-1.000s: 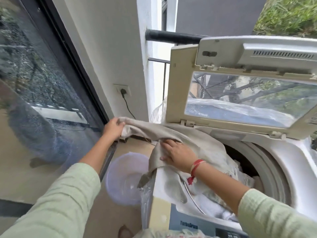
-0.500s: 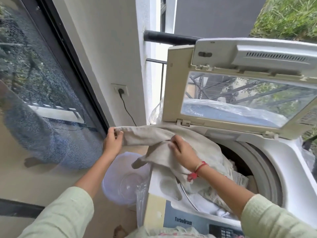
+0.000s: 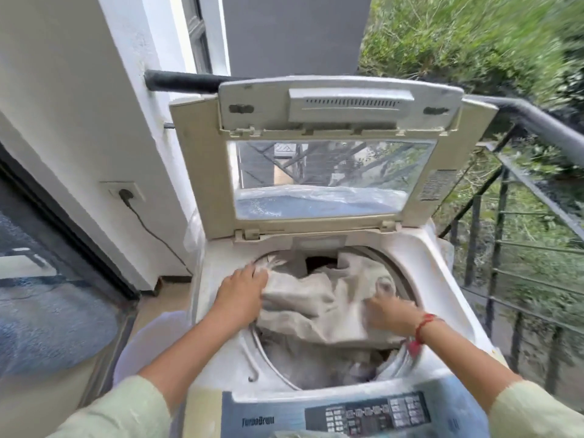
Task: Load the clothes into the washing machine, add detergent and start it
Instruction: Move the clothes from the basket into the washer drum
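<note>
The beige cloth (image 3: 322, 308), a moment ago stretched out past the left side of the washing machine (image 3: 442, 295), now lies bunched across the drum opening at centre frame, partly sunk onto the laundry beneath. Loading of this item is near complete; it still needs pushing below the rim. The lid (image 3: 202, 172) stands raised, and the control panel (image 3: 373, 415) at the lower edge is untouched. My left hand (image 3: 243, 292) lies on the cloth's left edge, fingers fairly straight, pressing. My right hand (image 3: 388, 314) touches the cloth's right side; motion blur hides whether it grips.
</note>
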A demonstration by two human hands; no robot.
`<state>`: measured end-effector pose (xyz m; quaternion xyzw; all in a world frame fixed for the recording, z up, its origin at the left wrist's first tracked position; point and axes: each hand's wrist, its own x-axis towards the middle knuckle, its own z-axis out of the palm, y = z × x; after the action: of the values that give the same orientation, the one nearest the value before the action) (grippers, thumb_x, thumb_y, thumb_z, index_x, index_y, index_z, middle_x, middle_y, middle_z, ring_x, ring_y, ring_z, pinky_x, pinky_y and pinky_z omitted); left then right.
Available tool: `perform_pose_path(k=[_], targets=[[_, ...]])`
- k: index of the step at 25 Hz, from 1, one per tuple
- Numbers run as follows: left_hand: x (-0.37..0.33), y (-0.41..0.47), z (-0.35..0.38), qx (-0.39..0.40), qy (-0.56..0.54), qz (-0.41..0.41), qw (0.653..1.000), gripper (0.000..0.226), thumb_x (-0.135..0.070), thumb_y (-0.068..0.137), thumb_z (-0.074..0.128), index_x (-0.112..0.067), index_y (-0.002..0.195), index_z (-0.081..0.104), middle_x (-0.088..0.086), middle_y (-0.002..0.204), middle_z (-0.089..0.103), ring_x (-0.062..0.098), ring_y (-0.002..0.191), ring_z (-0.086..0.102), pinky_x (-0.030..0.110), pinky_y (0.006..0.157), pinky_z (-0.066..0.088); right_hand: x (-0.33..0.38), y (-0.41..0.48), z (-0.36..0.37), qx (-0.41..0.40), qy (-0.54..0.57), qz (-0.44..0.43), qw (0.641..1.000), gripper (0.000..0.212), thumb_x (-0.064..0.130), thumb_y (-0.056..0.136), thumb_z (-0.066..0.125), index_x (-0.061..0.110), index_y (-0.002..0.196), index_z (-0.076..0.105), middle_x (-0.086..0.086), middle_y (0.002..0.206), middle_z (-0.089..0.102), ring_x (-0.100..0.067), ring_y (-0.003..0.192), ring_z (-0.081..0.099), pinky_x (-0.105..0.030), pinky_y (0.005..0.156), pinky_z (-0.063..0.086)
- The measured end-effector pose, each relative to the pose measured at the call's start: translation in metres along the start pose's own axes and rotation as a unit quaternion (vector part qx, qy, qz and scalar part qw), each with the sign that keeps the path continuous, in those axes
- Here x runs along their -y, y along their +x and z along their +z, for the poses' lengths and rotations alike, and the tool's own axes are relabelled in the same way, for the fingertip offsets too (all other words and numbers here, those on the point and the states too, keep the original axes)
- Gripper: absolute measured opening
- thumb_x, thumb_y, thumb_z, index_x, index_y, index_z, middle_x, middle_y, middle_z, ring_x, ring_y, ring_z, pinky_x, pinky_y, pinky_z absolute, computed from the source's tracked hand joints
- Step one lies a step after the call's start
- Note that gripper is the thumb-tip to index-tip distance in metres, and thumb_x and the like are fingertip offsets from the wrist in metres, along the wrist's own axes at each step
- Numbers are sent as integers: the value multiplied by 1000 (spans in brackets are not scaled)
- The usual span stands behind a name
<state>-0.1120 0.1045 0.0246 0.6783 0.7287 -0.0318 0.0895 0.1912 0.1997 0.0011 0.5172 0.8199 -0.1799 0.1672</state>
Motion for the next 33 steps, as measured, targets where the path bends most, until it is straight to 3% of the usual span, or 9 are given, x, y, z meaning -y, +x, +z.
perform_pose_path(k=[1, 3, 5, 8, 10, 12, 17, 22, 33], targets=[[-9, 3, 8, 123, 85, 7, 989, 35, -19, 88, 47, -17, 123, 46, 13, 128, 45, 31, 116, 47, 42, 99, 35, 6, -2, 13, 164, -17, -6, 986, 12, 40, 86, 60, 42, 94, 52, 1, 104, 56, -30, 121, 52, -38, 97, 43], [-31, 13, 10, 256, 154, 36, 954, 36, -25, 91, 47, -13, 124, 51, 14, 132, 48, 30, 121, 47, 43, 107, 26, 17, 0, 13, 308, 79, -42, 947, 20, 26, 89, 60, 44, 88, 51, 7, 97, 56, -28, 117, 56, -35, 97, 44], [-48, 31, -3, 287, 122, 34, 949, 34, -36, 92, 48, -11, 111, 59, 9, 119, 59, 28, 114, 53, 41, 101, 32, 20, 14, -6, 200, 187, -52, 960, 26, 14, 90, 57, 26, 113, 57, 3, 106, 62, -24, 104, 60, -31, 89, 48], [-62, 61, -11, 198, 83, 21, 977, 33, -41, 90, 51, -14, 107, 58, 7, 111, 61, 27, 106, 57, 35, 78, 38, 9, 47, -34, -73, -32, -70, 994, 73, 17, 81, 68, 19, 143, 31, -12, 144, 39, -29, 126, 45, -33, 100, 41], [-78, 72, 8, 148, -30, -10, 988, 49, -41, 83, 61, -17, 125, 47, 8, 125, 53, 30, 114, 53, 37, 82, 43, 5, 63, -21, 0, -210, -73, 975, 116, 29, 67, 81, 25, 150, 1, -12, 158, 1, -36, 142, 16, -44, 112, 28], [-99, 78, 48, 235, -98, -43, 966, 90, -42, 71, 75, -23, 143, 24, 10, 147, 28, 37, 132, 34, 51, 98, 41, 4, 83, 14, 115, -303, -79, 943, 134, 41, 61, 83, 31, 146, -20, -8, 156, -22, -39, 144, -6, -54, 113, 17], [-93, 69, 147, 380, 21, -129, 916, 134, -23, 68, 83, -41, 138, -30, 8, 149, -36, 47, 138, -20, 65, 107, 14, 4, 116, 69, 191, -260, -53, 945, 129, 35, 70, 79, 40, 140, -29, -2, 149, -40, -40, 141, -19, -75, 101, 10], [-88, 68, 204, 418, 22, -162, 894, 137, -29, 67, 83, -46, 132, -36, 9, 142, -46, 49, 133, -28, 75, 100, 9, 15, 108, 147, 253, -191, 17, 948, 114, 14, 83, 67, 36, 140, -29, -3, 144, -44, -45, 137, -25, -83, 93, 10], [-99, 103, 262, 407, 66, -160, 897, 148, -49, 58, 84, -40, 119, -51, 17, 133, -54, 55, 129, -29, 81, 94, 8, -16, 143, 209, 120, -229, 6, 966, 105, 7, 93, 52, 30, 129, -44, -15, 125, -59, -51, 133, -27, -78, 96, 18]])
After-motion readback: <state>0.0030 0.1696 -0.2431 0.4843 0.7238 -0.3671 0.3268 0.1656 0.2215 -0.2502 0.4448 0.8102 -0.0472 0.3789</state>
